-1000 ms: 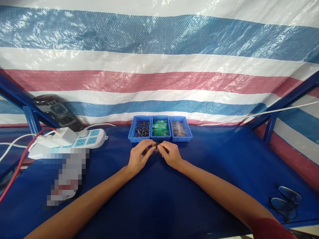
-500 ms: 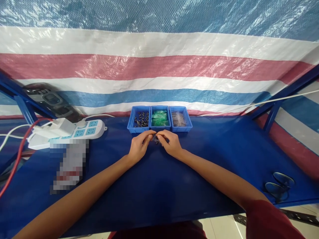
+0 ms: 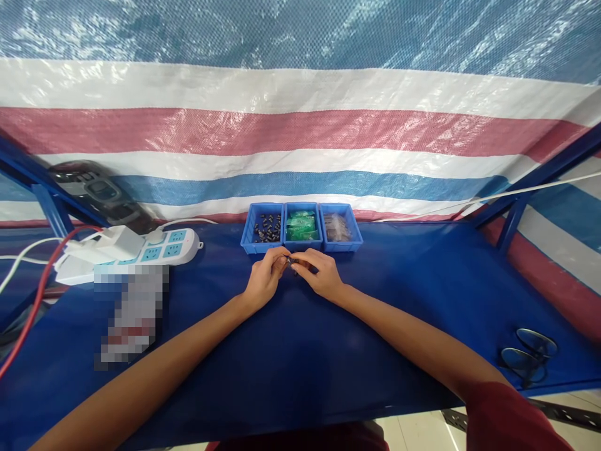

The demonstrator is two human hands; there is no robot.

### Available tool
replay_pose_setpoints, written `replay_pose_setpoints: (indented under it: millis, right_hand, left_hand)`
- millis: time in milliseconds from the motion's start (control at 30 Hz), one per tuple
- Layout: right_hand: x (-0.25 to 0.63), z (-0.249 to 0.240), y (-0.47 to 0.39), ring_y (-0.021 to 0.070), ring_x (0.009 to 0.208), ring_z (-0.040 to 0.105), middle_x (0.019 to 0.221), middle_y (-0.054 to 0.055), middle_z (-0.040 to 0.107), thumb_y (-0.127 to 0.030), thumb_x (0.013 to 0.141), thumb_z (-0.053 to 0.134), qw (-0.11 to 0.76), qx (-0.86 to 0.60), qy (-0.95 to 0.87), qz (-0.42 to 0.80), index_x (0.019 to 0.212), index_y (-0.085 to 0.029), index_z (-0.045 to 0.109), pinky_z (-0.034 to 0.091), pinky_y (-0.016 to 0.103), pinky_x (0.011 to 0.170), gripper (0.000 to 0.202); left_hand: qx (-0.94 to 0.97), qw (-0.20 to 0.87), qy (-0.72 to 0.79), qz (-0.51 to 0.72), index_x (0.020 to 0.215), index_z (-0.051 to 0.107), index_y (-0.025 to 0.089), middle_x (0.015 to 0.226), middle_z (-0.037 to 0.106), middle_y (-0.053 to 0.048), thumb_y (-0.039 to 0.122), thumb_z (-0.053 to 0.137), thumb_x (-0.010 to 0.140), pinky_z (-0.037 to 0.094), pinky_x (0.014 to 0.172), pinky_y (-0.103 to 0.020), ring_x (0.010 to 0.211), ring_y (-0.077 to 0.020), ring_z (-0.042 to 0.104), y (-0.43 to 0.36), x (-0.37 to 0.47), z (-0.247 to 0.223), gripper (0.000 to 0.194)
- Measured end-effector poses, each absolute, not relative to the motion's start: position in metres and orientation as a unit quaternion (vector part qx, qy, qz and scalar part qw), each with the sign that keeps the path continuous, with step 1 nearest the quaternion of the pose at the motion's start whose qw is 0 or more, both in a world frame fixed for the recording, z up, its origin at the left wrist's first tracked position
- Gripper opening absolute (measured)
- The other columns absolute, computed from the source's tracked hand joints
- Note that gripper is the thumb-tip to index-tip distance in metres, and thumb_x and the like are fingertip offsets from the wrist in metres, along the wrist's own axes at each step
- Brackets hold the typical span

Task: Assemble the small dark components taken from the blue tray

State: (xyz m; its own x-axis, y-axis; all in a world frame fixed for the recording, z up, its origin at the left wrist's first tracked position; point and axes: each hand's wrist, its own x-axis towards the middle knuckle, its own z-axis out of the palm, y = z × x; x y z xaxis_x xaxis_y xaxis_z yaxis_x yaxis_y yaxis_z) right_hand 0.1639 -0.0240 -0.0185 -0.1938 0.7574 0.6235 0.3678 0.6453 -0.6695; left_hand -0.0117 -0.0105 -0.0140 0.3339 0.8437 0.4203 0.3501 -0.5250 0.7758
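Observation:
Just in front of three small blue bins, my left hand (image 3: pixel 267 275) and my right hand (image 3: pixel 320 274) meet with fingertips pinched together. Between them is a small dark part (image 3: pixel 290 259), mostly covered by the fingers, so its kind cannot be made out. The left bin (image 3: pixel 245 237) holds several small dark metal-like pieces (image 3: pixel 267 228). Green packets (image 3: pixel 301 227) fill the middle bin (image 3: pixel 303 245). In the right bin (image 3: pixel 357 240) lie clear plastic bags (image 3: pixel 336 227) with brownish contents.
On the left, a white power strip (image 3: pixel 173 249) carries plugged-in chargers and a red cable (image 3: pixel 41 294). A blurred-out packet (image 3: pixel 136 313) lies below it. Eyeglasses (image 3: pixel 528 354) rest at the right edge of the blue table (image 3: pixel 399 250). Striped sheeting (image 3: pixel 300 131) hangs behind.
My right fingers have shifted slightly left and closed in on the small dark part, which now shows less. The whole view has dipped a little; the bins stay put.

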Motion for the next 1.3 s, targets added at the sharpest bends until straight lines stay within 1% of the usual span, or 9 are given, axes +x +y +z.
replay_pose_setpoints:
  millis: [467,533,600,700,833,1000,1067,1200,1300]
  right_hand:
    - [0.163,-0.016,-0.026,0.0149,0.062,0.056,0.075,0.003,0.061,-0.036,0.092,0.053,0.5,-0.389,-0.742,0.217,0.099,-0.02,0.063,0.049,0.027,0.061,0.02]
    - [0.163,-0.014,-0.027,0.0147,0.061,0.057,0.074,0.002,0.061,-0.036,0.092,0.053,0.505,-0.398,-0.73,0.23,0.098,-0.02,0.062,0.048,0.026,0.06,0.02]
    - [0.163,-0.014,-0.027,0.0141,0.059,0.057,0.071,0.001,0.06,-0.036,0.092,0.054,0.512,-0.405,-0.717,0.242,0.097,-0.019,0.061,0.047,0.026,0.058,0.019]
    - [0.163,-0.015,-0.027,0.0132,0.056,0.056,0.068,0.0,0.058,-0.037,0.092,0.053,0.519,-0.413,-0.706,0.248,0.095,-0.019,0.061,0.047,0.025,0.055,0.02]
    - [0.163,-0.015,-0.026,0.0138,0.058,0.057,0.07,0.001,0.06,-0.038,0.092,0.053,0.512,-0.42,-0.707,0.248,0.093,-0.019,0.061,0.048,0.025,0.055,0.021]
    - [0.164,-0.012,-0.026,0.014,0.057,0.056,0.069,0.002,0.061,-0.037,0.094,0.048,0.509,-0.409,-0.718,0.242,0.084,-0.019,0.061,0.047,0.026,0.057,0.025]
    - [0.164,-0.012,-0.027,0.014,0.057,0.057,0.07,0.002,0.061,-0.037,0.094,0.047,0.51,-0.412,-0.715,0.242,0.088,-0.019,0.062,0.047,0.026,0.057,0.025]
    - [0.163,-0.013,-0.028,0.0143,0.059,0.056,0.071,0.002,0.06,-0.037,0.09,0.053,0.52,-0.41,-0.711,0.237,0.101,-0.019,0.06,0.048,0.026,0.057,0.022]
    - [0.162,-0.014,-0.028,0.0144,0.059,0.056,0.071,0.002,0.061,-0.036,0.09,0.054,0.517,-0.408,-0.716,0.23,0.1,-0.02,0.062,0.048,0.026,0.058,0.02]
  left_hand:
    - [0.786,0.252,0.384,0.415,0.107,0.052,0.02,0.064,0.053,0.004,0.032,0.039,0.096,0.041,0.051,-0.019,0.05,-0.008,0.049,-0.012,-0.013,-0.012,0.021]
    - [0.782,0.24,0.388,0.424,0.108,0.052,0.02,0.07,0.057,0.003,0.031,0.04,0.096,0.044,0.054,-0.02,0.052,-0.0083,0.052,-0.013,-0.012,-0.009,0.02]
    - [0.784,0.226,0.388,0.428,0.11,0.053,0.02,0.081,0.063,0.0,0.029,0.043,0.095,0.046,0.059,-0.021,0.058,-0.009,0.058,-0.013,-0.011,-0.006,0.02]
    - [0.792,0.205,0.386,0.426,0.108,0.056,0.02,0.093,0.066,-0.003,0.028,0.049,0.092,0.048,0.061,-0.021,0.061,-0.0086,0.06,-0.013,-0.009,-0.002,0.019]
    - [0.802,0.171,0.375,0.432,0.1,0.062,0.019,0.085,0.067,-0.002,0.031,0.055,0.09,0.047,0.057,-0.021,0.054,-0.0076,0.053,-0.013,-0.008,0.0,0.017]
    - [0.808,0.161,0.36,0.437,0.095,0.064,0.018,0.087,0.067,-0.004,0.031,0.055,0.09,0.048,0.06,-0.022,0.061,-0.0098,0.057,-0.012,-0.008,0.001,0.016]
    - [0.804,0.166,0.363,0.44,0.095,0.064,0.018,0.087,0.067,-0.004,0.032,0.054,0.09,0.048,0.061,-0.022,0.064,-0.0108,0.059,-0.012,-0.009,0.0,0.018]
    - [0.793,0.171,0.372,0.45,0.091,0.064,0.018,0.084,0.067,-0.004,0.033,0.053,0.091,0.049,0.065,-0.024,0.071,-0.013,0.062,-0.01,-0.01,-0.003,0.019]
    - [0.793,0.174,0.375,0.446,0.088,0.065,0.017,0.081,0.068,-0.003,0.033,0.054,0.09,0.048,0.065,-0.024,0.069,-0.0128,0.061,-0.009,-0.011,-0.005,0.019]
